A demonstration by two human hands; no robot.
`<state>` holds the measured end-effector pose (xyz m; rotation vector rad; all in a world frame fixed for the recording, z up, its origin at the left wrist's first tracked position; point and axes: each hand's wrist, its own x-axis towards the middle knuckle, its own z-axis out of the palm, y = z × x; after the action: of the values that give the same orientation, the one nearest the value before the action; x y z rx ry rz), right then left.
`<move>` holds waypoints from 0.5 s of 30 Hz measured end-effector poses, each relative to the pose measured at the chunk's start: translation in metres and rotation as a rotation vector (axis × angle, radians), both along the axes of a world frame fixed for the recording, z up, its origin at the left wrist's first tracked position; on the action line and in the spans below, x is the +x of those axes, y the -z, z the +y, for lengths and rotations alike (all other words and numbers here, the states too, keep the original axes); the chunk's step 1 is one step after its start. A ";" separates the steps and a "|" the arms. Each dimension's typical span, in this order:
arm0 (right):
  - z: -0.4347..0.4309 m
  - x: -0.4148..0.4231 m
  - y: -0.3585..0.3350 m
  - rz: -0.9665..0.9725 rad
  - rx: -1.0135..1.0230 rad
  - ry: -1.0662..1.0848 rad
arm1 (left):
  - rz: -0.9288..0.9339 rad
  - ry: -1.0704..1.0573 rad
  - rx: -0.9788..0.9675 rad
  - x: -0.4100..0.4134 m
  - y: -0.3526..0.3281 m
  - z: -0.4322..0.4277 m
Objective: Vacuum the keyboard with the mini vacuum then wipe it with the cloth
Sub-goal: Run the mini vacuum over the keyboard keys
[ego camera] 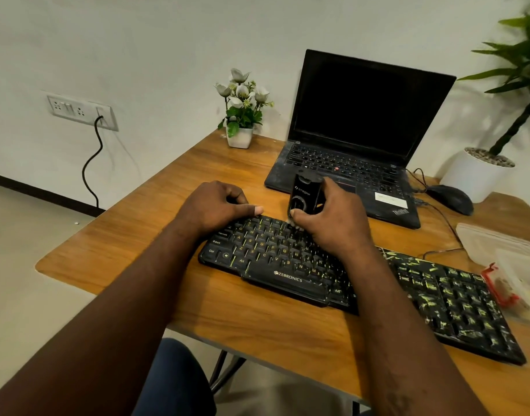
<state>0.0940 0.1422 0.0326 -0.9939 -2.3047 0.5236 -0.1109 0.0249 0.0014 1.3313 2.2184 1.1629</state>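
Black keyboard (pixel 269 259), yellow-green legends; black mini vacuum (pixel 304 196).

Right hand (pixel 332 219) hides the lower end of the mini vacuum (pixel 305 193).

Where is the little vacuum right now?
In the head view it is near the middle: the mini vacuum stands upright in the right hand, its lower end at the top rows of the keyboard, just in front of the laptop.

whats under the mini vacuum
Upper key rows of the keyboard lie under the mini vacuum, which the right hand grips upright. Its nozzle tip is hidden by that hand.
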 end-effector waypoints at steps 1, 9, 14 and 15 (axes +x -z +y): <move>0.000 0.001 0.000 0.018 -0.001 0.002 | -0.007 -0.001 -0.002 0.000 0.000 0.000; -0.007 -0.001 0.001 0.010 -0.028 -0.129 | -0.012 0.009 -0.001 -0.002 -0.001 0.000; 0.001 0.006 -0.001 0.033 -0.004 -0.010 | -0.007 0.007 -0.006 -0.001 -0.001 -0.001; 0.000 0.010 -0.002 0.066 -0.042 -0.042 | -0.007 0.009 -0.006 -0.001 -0.002 -0.001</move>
<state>0.1038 0.1423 0.0341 -0.9355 -2.2682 0.6150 -0.1117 0.0244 0.0029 1.3308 2.2074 1.1550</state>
